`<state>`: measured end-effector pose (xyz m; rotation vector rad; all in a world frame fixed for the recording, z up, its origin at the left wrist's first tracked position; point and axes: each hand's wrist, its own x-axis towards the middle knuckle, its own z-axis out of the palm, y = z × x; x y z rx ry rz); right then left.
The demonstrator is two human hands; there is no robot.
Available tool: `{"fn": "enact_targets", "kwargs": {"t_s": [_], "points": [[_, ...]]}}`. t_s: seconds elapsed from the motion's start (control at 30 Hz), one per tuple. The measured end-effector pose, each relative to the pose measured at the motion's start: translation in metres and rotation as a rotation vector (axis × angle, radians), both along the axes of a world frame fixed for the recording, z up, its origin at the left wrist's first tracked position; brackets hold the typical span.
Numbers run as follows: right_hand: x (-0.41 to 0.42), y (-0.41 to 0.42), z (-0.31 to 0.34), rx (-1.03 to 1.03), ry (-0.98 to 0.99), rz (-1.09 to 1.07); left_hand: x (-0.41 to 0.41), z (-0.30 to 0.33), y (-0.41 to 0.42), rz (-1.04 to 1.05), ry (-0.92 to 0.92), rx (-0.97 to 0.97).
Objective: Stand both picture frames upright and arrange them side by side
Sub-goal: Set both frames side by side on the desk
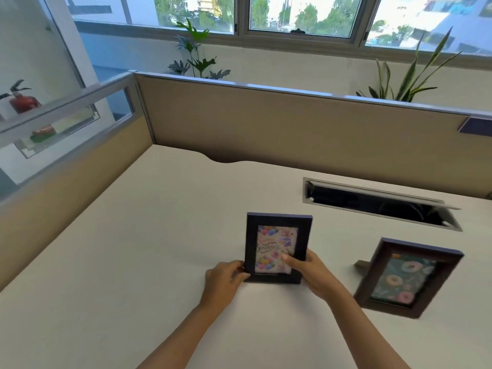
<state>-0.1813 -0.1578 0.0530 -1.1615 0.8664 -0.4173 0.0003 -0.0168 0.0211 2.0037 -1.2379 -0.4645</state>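
Balloon-card frame (278, 247): dark border, upright, held between the left hand (226, 278) and right hand (311, 272). Doughnut-print frame (407, 278): brown border, upright, leaning back, right of the right hand.

This is an office cubicle. Tan fabric partition panels (292, 123) with metal trim wall in a pale surface (133, 249) that has a cable hatch (380, 203) at right. Potted plants (194, 57) line the windows (300, 14) along the top, and a fire extinguisher (22, 99) stands upper left.
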Motion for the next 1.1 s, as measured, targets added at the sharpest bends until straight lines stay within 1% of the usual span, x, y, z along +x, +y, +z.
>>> {"fn": "enact_targets", "kwargs": {"t_s": [0.1,0.2,0.3,0.4,0.57,0.73,0.97,1.1], "points": [[0.022,0.001,-0.005,0.064,-0.044,-0.08,0.02,-0.006,-0.007,-0.036,-0.016,-0.054],[0.054,-0.002,-0.006,0.099,-0.094,-0.118,0.049,-0.011,-0.014,-0.006,-0.02,-0.103],[0.096,-0.011,-0.007,0.115,-0.146,-0.142,0.081,-0.016,-0.025,0.055,0.026,-0.097],[0.135,-0.025,-0.003,0.117,-0.177,-0.155,0.105,-0.011,-0.036,0.059,0.059,-0.082],[0.206,-0.065,0.005,0.075,-0.151,-0.126,0.16,-0.01,-0.069,0.064,0.096,-0.087],[0.256,-0.099,0.006,0.072,-0.091,-0.137,0.205,-0.013,-0.104,0.1,0.078,-0.09],[0.287,-0.126,-0.001,0.087,-0.11,-0.158,0.237,-0.021,-0.136,0.113,0.05,-0.13],[0.292,-0.134,-0.004,0.059,-0.105,-0.134,0.242,-0.028,-0.143,0.135,0.005,-0.145]]}}
